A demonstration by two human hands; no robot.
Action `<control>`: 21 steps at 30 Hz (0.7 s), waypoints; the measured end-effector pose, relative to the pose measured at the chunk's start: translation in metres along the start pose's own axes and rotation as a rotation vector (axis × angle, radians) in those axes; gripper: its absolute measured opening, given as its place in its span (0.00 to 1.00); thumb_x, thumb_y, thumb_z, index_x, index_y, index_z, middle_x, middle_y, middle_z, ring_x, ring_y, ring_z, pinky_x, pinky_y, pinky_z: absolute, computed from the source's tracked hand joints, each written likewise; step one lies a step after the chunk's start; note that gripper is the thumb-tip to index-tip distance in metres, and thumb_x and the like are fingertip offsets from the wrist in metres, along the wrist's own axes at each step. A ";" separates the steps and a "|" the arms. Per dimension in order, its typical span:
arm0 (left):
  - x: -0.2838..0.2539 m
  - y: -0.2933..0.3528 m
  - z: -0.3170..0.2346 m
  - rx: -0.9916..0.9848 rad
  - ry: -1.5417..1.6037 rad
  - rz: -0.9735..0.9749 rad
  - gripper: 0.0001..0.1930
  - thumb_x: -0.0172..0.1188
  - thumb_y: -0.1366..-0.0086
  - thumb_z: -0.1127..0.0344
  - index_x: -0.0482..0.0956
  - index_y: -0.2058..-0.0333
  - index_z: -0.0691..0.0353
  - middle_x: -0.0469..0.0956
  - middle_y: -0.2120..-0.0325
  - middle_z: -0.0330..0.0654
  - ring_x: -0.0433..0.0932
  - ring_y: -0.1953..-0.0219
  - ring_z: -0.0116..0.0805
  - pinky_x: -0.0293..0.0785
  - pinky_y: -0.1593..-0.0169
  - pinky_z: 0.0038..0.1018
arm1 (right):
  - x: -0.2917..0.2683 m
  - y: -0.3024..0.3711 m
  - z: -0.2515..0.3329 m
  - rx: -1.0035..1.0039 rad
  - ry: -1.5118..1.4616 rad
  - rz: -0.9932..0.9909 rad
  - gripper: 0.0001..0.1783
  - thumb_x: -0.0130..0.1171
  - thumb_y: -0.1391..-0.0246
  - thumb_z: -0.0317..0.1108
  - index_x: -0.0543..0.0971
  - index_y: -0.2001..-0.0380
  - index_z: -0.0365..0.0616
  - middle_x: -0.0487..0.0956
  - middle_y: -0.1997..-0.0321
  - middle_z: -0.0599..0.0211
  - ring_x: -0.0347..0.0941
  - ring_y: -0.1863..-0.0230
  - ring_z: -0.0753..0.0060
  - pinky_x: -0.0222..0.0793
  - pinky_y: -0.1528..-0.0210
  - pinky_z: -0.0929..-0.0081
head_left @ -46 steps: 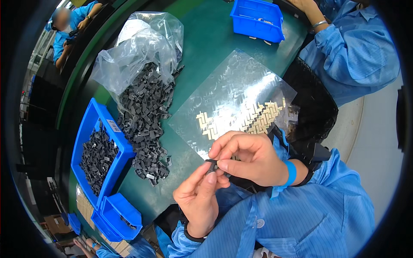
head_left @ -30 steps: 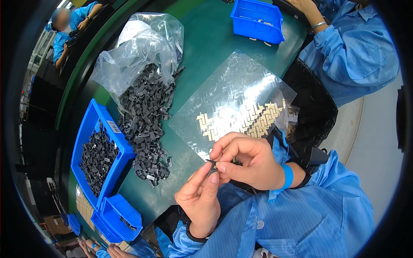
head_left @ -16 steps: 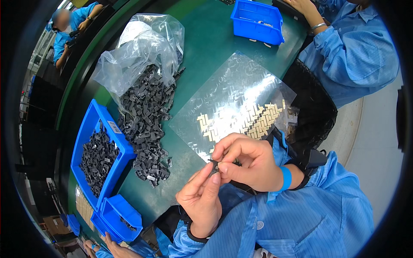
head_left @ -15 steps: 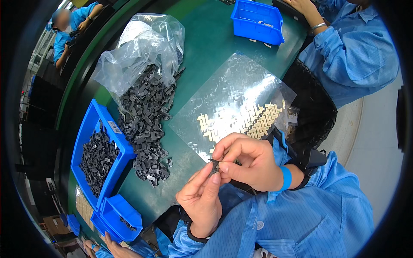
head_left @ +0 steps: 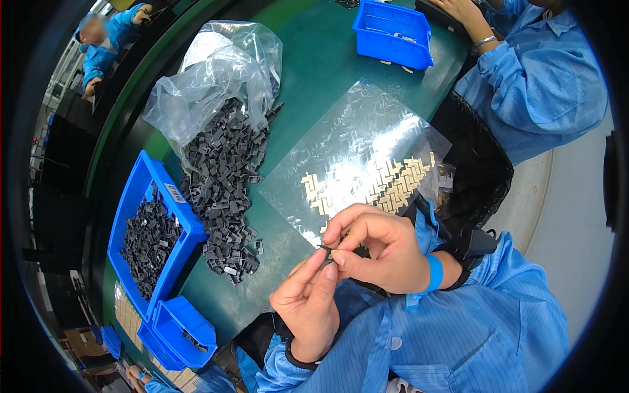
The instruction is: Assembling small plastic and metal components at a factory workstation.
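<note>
Between my two hands is a small dark plastic part (head_left: 327, 256), mostly covered by fingertips. My left hand (head_left: 309, 298) grips it from below with thumb and fingers. My right hand (head_left: 380, 252), a blue band at its wrist, pinches at its upper side. Whether a second tiny piece sits between the right fingertips cannot be made out. Just beyond my hands lies a clear plastic sheet (head_left: 354, 124) with rows of cream-coloured L-shaped pieces (head_left: 401, 187) on it. To the left spreads a heap of black plastic parts (head_left: 226, 177).
A clear plastic bag (head_left: 223, 72) covers the heap's far end. At left stand a long blue bin (head_left: 196, 226) of black parts and a smaller blue bin (head_left: 187, 321). Another blue bin (head_left: 393, 39) stands far back. A co-worker's sleeve (head_left: 531, 92) is at right.
My hands stay almost in place, with only slight finger movement around the part. At lower left, another person's hand has left the small blue bin. The person at far left has moved an arm.
</note>
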State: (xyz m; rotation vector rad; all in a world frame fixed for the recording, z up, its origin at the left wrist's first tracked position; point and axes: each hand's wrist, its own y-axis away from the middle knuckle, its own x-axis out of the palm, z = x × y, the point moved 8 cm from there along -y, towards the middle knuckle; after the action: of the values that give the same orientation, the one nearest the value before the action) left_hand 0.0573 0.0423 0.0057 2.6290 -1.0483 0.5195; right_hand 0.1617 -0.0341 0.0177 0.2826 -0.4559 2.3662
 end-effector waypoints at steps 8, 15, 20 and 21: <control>-0.004 0.001 0.002 0.021 -0.016 0.000 0.12 0.53 0.42 0.81 0.74 0.58 0.71 0.76 0.63 0.52 0.78 0.63 0.35 0.78 0.58 0.29 | 0.001 -0.001 0.008 -0.079 0.104 0.004 0.06 0.60 0.59 0.18 0.74 0.76 0.35 0.72 0.62 0.55 0.70 0.60 0.70 0.67 0.58 0.76; -0.002 0.002 0.001 0.023 -0.014 0.007 0.12 0.52 0.42 0.81 0.74 0.58 0.71 0.76 0.64 0.52 0.78 0.63 0.36 0.77 0.58 0.29 | 0.001 -0.001 0.010 -0.086 0.114 0.001 0.06 0.59 0.60 0.18 0.73 0.77 0.36 0.72 0.63 0.56 0.70 0.61 0.71 0.67 0.59 0.77; 0.000 0.001 0.002 -0.036 0.074 0.007 0.11 0.51 0.41 0.78 0.74 0.59 0.71 0.77 0.65 0.51 0.78 0.64 0.35 0.77 0.59 0.28 | 0.001 -0.002 0.010 -0.107 0.126 -0.055 0.06 0.59 0.61 0.20 0.71 0.81 0.38 0.74 0.66 0.62 0.71 0.65 0.73 0.69 0.63 0.78; 0.000 0.000 0.002 -0.036 0.074 0.007 0.11 0.51 0.41 0.78 0.74 0.59 0.71 0.77 0.65 0.51 0.78 0.64 0.35 0.77 0.59 0.28 | 0.001 -0.002 0.010 -0.111 0.125 -0.055 0.06 0.59 0.60 0.20 0.71 0.81 0.38 0.74 0.66 0.62 0.71 0.65 0.73 0.69 0.63 0.78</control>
State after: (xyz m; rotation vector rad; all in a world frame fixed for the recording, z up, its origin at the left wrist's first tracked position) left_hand 0.0578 0.0408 0.0039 2.5556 -1.0346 0.5894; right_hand 0.1629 -0.0360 0.0279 0.0939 -0.5104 2.2806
